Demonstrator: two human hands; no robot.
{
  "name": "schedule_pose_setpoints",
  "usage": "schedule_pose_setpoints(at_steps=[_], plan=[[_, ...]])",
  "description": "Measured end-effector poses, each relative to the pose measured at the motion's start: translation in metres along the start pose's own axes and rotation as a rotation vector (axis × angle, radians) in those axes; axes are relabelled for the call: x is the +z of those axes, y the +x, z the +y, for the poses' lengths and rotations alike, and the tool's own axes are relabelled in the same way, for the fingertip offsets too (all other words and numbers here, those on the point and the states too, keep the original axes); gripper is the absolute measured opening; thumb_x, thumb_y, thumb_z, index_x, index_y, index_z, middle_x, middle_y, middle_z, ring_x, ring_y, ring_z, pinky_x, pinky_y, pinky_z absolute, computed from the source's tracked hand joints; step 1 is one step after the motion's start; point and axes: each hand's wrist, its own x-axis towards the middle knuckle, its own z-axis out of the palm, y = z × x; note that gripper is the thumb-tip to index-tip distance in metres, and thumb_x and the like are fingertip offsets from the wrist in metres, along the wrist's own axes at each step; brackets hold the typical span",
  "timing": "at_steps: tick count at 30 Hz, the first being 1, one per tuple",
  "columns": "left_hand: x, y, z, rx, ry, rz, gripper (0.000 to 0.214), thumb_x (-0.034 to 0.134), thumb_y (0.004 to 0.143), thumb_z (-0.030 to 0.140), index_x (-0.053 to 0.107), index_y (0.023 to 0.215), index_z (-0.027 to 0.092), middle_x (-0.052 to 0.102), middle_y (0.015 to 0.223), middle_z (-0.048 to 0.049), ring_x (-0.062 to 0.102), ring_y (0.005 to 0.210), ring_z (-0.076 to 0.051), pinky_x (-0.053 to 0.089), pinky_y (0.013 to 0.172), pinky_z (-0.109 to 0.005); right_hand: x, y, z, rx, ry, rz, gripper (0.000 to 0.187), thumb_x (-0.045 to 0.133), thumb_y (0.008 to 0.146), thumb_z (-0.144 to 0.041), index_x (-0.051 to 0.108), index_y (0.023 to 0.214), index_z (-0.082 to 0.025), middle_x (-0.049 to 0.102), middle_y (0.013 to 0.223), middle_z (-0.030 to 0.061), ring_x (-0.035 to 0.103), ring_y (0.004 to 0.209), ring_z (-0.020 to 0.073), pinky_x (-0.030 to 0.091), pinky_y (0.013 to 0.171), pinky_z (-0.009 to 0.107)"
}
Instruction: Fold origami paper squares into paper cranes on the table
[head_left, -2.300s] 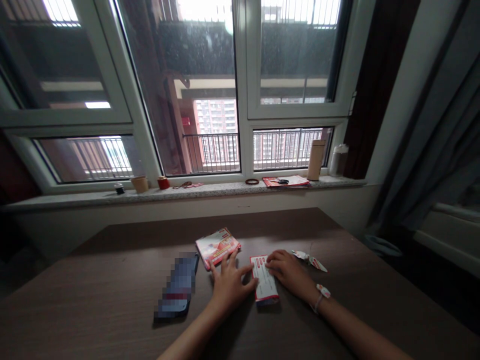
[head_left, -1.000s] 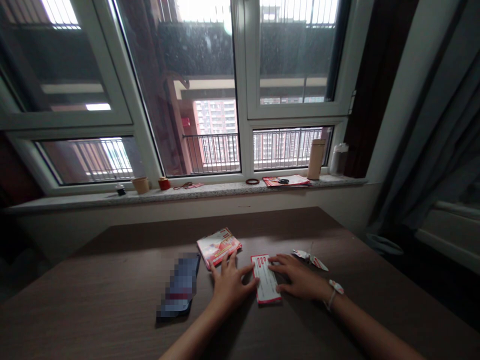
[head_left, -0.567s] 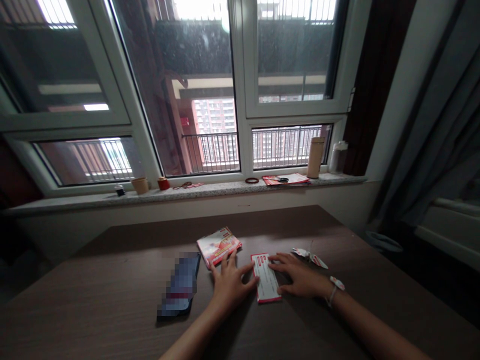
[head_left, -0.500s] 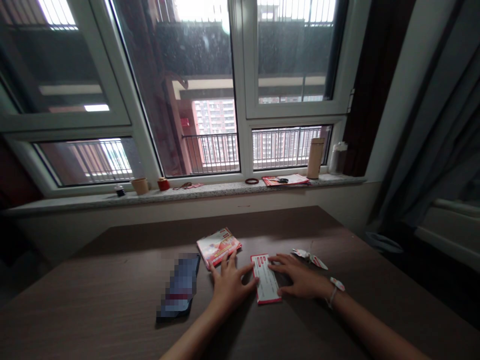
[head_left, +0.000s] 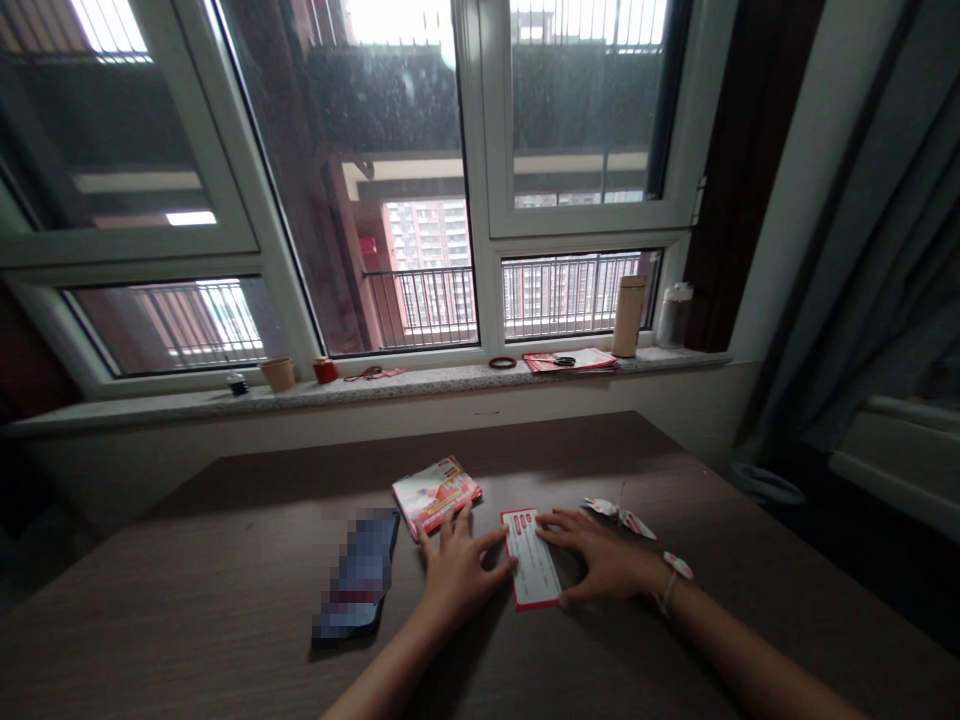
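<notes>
A narrow white paper slip with red edging (head_left: 532, 560) lies flat on the dark wooden table (head_left: 225, 620). My left hand (head_left: 459, 567) rests palm down just left of it, thumb touching its left edge, fingers spread. My right hand (head_left: 604, 561) lies flat on the slip's right side, fingertips near its top corner and thumb by its lower edge. A red and white booklet (head_left: 436, 494) sits just beyond my left fingertips. A small folded paper figure (head_left: 619, 518) lies beyond my right hand.
A dark phone (head_left: 358, 576) lies left of my left hand. On the stone window sill (head_left: 420, 383) stand a beige flask (head_left: 628, 316), a white kettle (head_left: 672, 314), red papers (head_left: 570, 361), a small cup (head_left: 279, 374) and a red pot (head_left: 325, 369). Grey curtains (head_left: 862, 270) hang at right.
My right hand has slid from the slip's top down its right edge, fingers now spread. The slip has turned slightly. My left hand has stayed in place.
</notes>
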Motion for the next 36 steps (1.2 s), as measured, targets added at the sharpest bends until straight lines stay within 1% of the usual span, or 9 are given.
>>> schedule_pose_setpoints(at_steps=[7,12,16,22,26,29,31,33,36], plan=[[-0.002,-0.002,0.003,-0.003,0.002,-0.005,0.051,0.053,0.076,0.064,0.056,0.123,0.046,0.029,0.153,-0.0026,0.014,0.142,-0.036,-0.002,0.106,-0.068,-0.002,-0.002,-0.001,-0.002,0.034,0.013,0.09,0.071,0.062,-0.062,0.04,0.14,-0.028,0.029,0.153,0.0057,0.015,0.143,0.0313,0.008,0.116,0.05],[-0.001,-0.002,0.003,0.032,0.008,0.032,0.048,0.053,0.078,0.062,0.056,0.123,0.047,0.031,0.153,-0.0034,0.014,0.142,-0.035,-0.009,0.104,-0.069,0.003,0.002,0.003,0.011,0.026,0.036,0.087,0.07,0.064,-0.06,0.04,0.14,-0.031,0.03,0.153,0.0039,0.015,0.143,0.0307,0.008,0.116,0.05],[0.003,-0.001,0.001,0.087,0.006,0.038,0.055,0.052,0.076,0.067,0.052,0.128,0.046,0.029,0.154,-0.005,0.014,0.142,-0.036,-0.009,0.104,-0.07,0.007,0.004,0.003,0.01,0.003,0.06,0.09,0.07,0.062,-0.064,0.038,0.141,-0.033,0.03,0.153,0.0025,0.016,0.142,0.0311,0.008,0.116,0.05],[0.003,-0.001,0.0,0.119,0.023,-0.017,0.067,0.051,0.074,0.069,0.041,0.136,0.045,0.02,0.157,-0.0046,0.012,0.143,-0.036,-0.01,0.106,-0.068,0.01,0.003,-0.003,0.011,-0.014,0.118,0.086,0.067,0.066,-0.067,0.039,0.14,-0.033,0.033,0.151,0.0015,0.02,0.14,0.0308,0.011,0.116,0.05],[0.001,0.0,0.001,0.117,0.032,-0.058,0.065,0.049,0.075,0.071,0.043,0.134,0.047,0.019,0.157,-0.002,0.01,0.143,-0.038,-0.01,0.104,-0.07,0.013,0.004,-0.002,-0.024,0.017,0.194,0.069,0.063,0.073,-0.061,0.048,0.134,-0.033,0.039,0.148,0.002,0.024,0.138,0.0288,0.016,0.115,0.049],[0.001,0.002,0.0,0.114,0.026,-0.074,0.066,0.049,0.074,0.072,0.042,0.134,0.047,0.019,0.157,-0.0023,0.009,0.143,-0.038,-0.01,0.104,-0.07,0.016,0.007,0.002,-0.051,0.031,0.265,0.046,0.059,0.08,-0.057,0.063,0.118,-0.033,0.045,0.143,0.0013,0.026,0.137,0.0275,0.019,0.114,0.046],[0.001,0.003,-0.001,0.11,0.022,-0.075,0.066,0.05,0.073,0.072,0.042,0.134,0.047,0.02,0.157,-0.0031,0.009,0.143,-0.038,-0.01,0.103,-0.07,0.018,0.009,0.005,-0.034,0.043,0.308,0.037,0.055,0.084,-0.056,0.07,0.108,-0.032,0.048,0.139,0.001,0.027,0.136,0.0266,0.02,0.114,0.044],[0.002,0.003,-0.002,0.104,0.017,-0.072,0.067,0.05,0.072,0.073,0.043,0.134,0.048,0.02,0.157,-0.0041,0.008,0.143,-0.038,-0.01,0.103,-0.071,0.019,0.01,0.006,0.007,0.056,0.351,0.039,0.048,0.088,-0.056,0.072,0.104,-0.03,0.049,0.136,0.0023,0.03,0.134,0.0262,0.022,0.113,0.043],[0.004,0.004,-0.003,0.099,0.007,-0.07,0.068,0.05,0.072,0.074,0.043,0.134,0.047,0.019,0.157,-0.0048,0.008,0.143,-0.039,-0.009,0.102,-0.072,0.02,0.012,0.005,0.052,0.033,0.387,0.043,0.043,0.09,-0.057,0.07,0.108,-0.028,0.049,0.135,0.0045,0.035,0.13,0.0257,0.026,0.111,0.041]])
